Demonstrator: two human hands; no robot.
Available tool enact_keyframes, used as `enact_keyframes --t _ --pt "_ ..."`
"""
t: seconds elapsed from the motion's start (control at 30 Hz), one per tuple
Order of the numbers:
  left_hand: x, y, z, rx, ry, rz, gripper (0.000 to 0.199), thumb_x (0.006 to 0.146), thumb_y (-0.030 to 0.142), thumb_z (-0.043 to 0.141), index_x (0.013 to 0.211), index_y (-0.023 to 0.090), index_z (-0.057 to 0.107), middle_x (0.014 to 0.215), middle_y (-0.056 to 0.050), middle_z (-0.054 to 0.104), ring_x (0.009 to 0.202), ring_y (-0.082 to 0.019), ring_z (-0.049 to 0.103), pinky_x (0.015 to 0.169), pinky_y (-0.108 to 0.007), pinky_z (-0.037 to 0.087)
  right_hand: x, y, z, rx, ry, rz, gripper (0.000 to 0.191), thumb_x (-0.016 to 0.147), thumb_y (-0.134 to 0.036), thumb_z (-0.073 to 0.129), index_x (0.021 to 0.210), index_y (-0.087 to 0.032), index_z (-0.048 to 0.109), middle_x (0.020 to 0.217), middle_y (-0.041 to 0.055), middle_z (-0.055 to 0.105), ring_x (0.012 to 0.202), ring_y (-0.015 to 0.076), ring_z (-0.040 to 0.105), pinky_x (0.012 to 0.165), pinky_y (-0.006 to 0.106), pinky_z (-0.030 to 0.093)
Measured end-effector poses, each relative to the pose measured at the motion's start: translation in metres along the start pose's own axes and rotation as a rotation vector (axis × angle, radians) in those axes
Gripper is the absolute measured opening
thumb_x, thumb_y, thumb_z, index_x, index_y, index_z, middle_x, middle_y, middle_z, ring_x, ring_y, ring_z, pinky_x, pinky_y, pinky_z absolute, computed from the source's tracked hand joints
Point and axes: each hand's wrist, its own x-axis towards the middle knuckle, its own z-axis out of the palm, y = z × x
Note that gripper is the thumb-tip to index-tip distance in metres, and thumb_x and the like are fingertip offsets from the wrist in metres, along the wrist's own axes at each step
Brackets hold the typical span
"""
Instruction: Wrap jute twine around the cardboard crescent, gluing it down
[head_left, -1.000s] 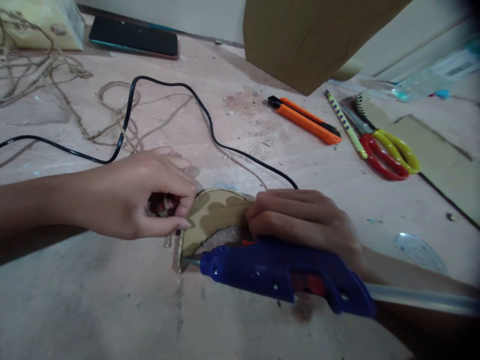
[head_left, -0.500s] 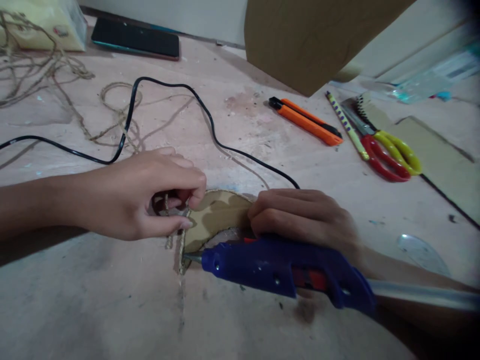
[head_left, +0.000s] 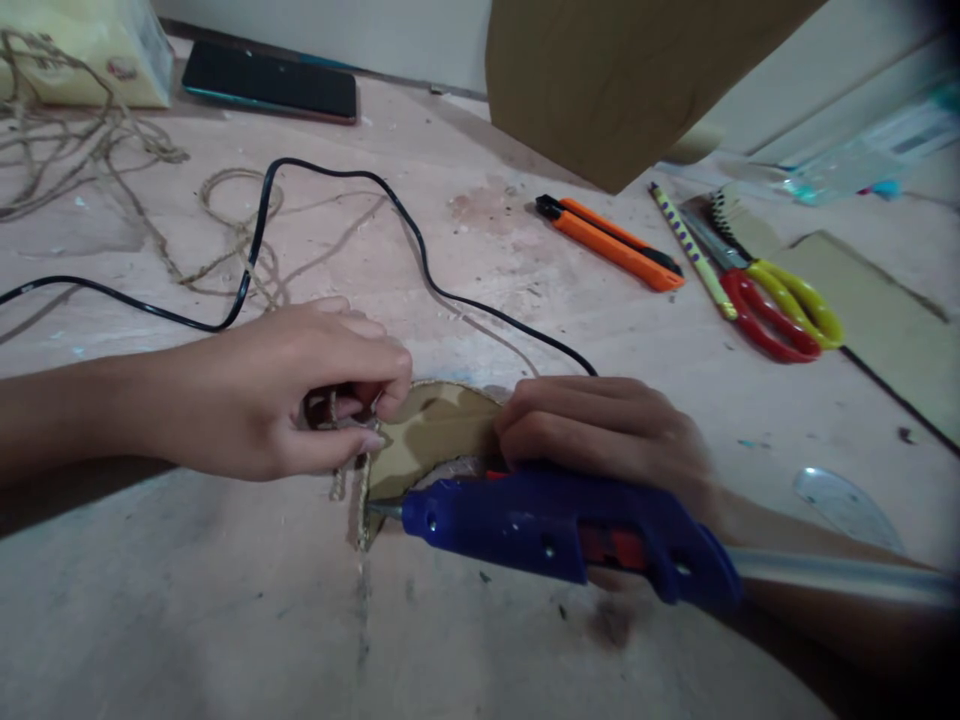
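Note:
A curved cardboard piece [head_left: 442, 422] lies on the table, its edges lined with twine. My left hand [head_left: 300, 390] pinches the twine [head_left: 363, 500] at the cardboard's left edge between thumb and forefinger; a loose strand hangs beside the thumb. My right hand [head_left: 600, 425] is closed around a blue glue gun [head_left: 510, 525], its knuckles by the cardboard's right end. The gun's metal nozzle touches or nearly touches the twine edge below my left thumb. A clear glue stick juts from the gun's rear. The right fingertips are hidden.
A black cable [head_left: 420, 240] winds across the table behind my hands. Loose twine [head_left: 150, 220] and a phone [head_left: 270, 82] lie back left. An orange cutter [head_left: 611, 243], a pencil [head_left: 694, 250], scissors [head_left: 780, 310] and a cardboard sheet [head_left: 892, 330] are at the right.
The rear of the glue gun has shifted slightly up and left with my right hand. My left hand stays almost where it was.

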Motion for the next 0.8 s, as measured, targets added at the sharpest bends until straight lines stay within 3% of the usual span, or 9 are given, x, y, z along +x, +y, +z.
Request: enact_keyframes --t 0.1,0.2,0.27,0.4,0.67,0.8 --pt "0.001 0.001 -0.001 0.002 -0.002 -0.001 0.016 0.097 0.012 0.064 0.090 0.024 0.055 0.077 0.004 0.059 0.072 -0.017 0.051 0.073 -0.035 0.035 0.002 -0.003 -0.004 -0.003 -0.004 0.007 0.044 0.123 -0.056 0.036 0.103 -0.024 0.059 0.084 0.0021 0.063 0.071 0.0173 0.060 0.065 0.030 0.050" --pt "0.002 0.002 -0.002 -0.001 -0.022 -0.011 0.018 0.095 0.010 0.065 0.090 0.024 0.055 0.080 0.004 0.061 0.073 -0.017 0.053 0.072 -0.034 0.035 0.003 -0.007 -0.010 -0.029 -0.098 0.071 0.035 0.123 -0.044 0.039 0.103 -0.024 0.060 0.086 0.0032 0.066 0.076 0.0181 0.065 0.069 0.030 0.054" --pt "0.001 0.001 -0.001 -0.006 -0.016 -0.006 0.016 0.096 0.011 0.063 0.090 0.024 0.055 0.079 0.004 0.061 0.072 -0.017 0.053 0.072 -0.034 0.035 0.003 -0.007 -0.012 -0.035 -0.135 0.091 0.040 0.123 -0.051 0.038 0.103 -0.024 0.059 0.087 0.0042 0.067 0.077 0.0185 0.066 0.070 0.031 0.054" --pt "0.000 0.000 0.000 -0.017 -0.007 -0.010 0.013 0.098 0.014 0.060 0.091 0.024 0.056 0.079 0.003 0.061 0.072 -0.017 0.053 0.071 -0.033 0.035 0.001 -0.002 -0.006 -0.019 -0.014 0.020 0.056 0.120 -0.069 0.032 0.102 -0.024 0.059 0.083 0.0032 0.064 0.071 0.0174 0.062 0.063 0.030 0.050" --pt "0.000 -0.001 0.000 -0.025 -0.003 -0.012 0.014 0.098 0.014 0.060 0.091 0.025 0.056 0.078 0.002 0.063 0.072 -0.017 0.054 0.071 -0.033 0.034 -0.003 -0.002 -0.005 -0.072 -0.008 0.053 0.059 0.119 -0.070 0.028 0.102 -0.024 0.060 0.082 0.0041 0.064 0.070 0.0178 0.061 0.063 0.031 0.051" --pt "0.000 -0.001 0.000 -0.029 0.005 0.000 0.014 0.097 0.013 0.060 0.090 0.024 0.055 0.076 0.004 0.060 0.071 -0.016 0.052 0.070 -0.034 0.033 -0.002 -0.005 -0.014 -0.041 -0.135 0.102 0.059 0.119 -0.071 0.029 0.107 -0.023 0.061 0.088 0.0060 0.067 0.077 0.0192 0.065 0.069 0.032 0.054"
